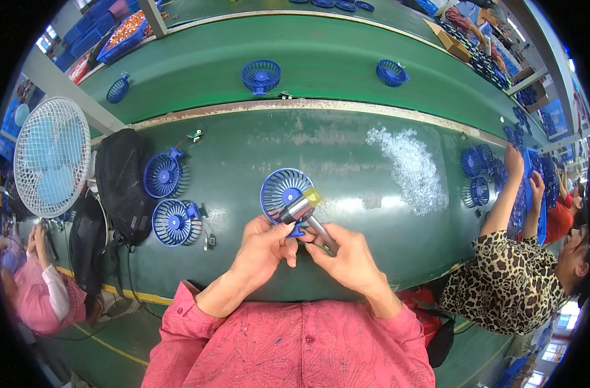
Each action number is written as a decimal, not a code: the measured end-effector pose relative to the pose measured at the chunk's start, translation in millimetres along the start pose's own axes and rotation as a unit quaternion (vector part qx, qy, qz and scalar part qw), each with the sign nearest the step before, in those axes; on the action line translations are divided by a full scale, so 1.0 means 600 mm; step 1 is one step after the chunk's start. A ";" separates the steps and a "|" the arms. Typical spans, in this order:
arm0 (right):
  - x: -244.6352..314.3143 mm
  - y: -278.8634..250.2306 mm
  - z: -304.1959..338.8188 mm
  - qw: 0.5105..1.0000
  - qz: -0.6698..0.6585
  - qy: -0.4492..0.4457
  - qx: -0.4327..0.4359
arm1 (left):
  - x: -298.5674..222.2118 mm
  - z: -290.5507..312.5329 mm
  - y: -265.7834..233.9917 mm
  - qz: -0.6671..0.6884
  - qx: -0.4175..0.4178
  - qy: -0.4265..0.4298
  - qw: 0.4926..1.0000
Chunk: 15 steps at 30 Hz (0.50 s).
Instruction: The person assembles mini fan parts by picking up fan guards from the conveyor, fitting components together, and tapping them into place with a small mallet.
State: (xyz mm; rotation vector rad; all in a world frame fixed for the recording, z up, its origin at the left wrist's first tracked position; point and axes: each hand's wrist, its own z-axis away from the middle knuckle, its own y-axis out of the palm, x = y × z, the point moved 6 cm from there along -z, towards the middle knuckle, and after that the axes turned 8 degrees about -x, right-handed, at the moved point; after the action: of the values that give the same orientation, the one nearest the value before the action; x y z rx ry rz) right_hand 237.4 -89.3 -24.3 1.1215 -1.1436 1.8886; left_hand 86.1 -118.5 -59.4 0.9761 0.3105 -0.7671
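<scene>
In front of me, my left hand is closed on the lower edge of a round blue fan housing, its ribbed open side facing up. My right hand grips the handle of a small hammer, which has a metal head and a yellowish end. The hammer head lies across the lower right part of the housing and hides some of its ribs. Left of my hands, two similar fan housings rest on the green table, with small circuit boards wired beside them.
A pile of small clear plastic pieces lies right of centre. Beyond the table's raised edge, a green conveyor belt carries more housings. A white desk fan and black bag stand left. A co-worker's arms reach over housings at right.
</scene>
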 end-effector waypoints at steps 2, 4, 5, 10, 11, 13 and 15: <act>0.025 -0.010 0.002 0.992 0.082 -0.089 -0.019 | -0.002 0.001 0.005 -0.010 0.005 0.011 1.000; 0.028 -0.015 0.002 0.988 0.096 -0.120 -0.026 | -0.004 0.000 0.005 -0.048 -0.004 0.032 0.998; 0.033 -0.017 0.003 0.982 0.109 -0.152 -0.032 | -0.004 0.001 0.007 -0.049 -0.002 0.031 0.998; 0.039 -0.032 0.001 0.971 0.183 -0.152 -0.027 | -0.008 -0.001 0.012 -0.114 -0.016 0.050 0.992; 0.041 -0.035 0.002 0.969 0.188 -0.155 -0.026 | -0.007 -0.001 0.014 -0.113 -0.010 0.048 0.992; 0.043 -0.040 0.005 0.963 0.197 -0.184 -0.029 | -0.007 -0.003 0.021 -0.131 -0.005 0.063 0.989; 0.042 -0.038 0.002 0.970 0.145 -0.192 -0.023 | -0.008 0.000 0.017 -0.095 -0.005 0.046 0.994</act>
State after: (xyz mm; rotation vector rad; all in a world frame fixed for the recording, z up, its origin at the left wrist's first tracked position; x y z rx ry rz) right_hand 246.5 -79.0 6.8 1.3972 -1.6341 1.8927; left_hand 89.7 -112.8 -50.4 0.9837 0.4912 -0.8935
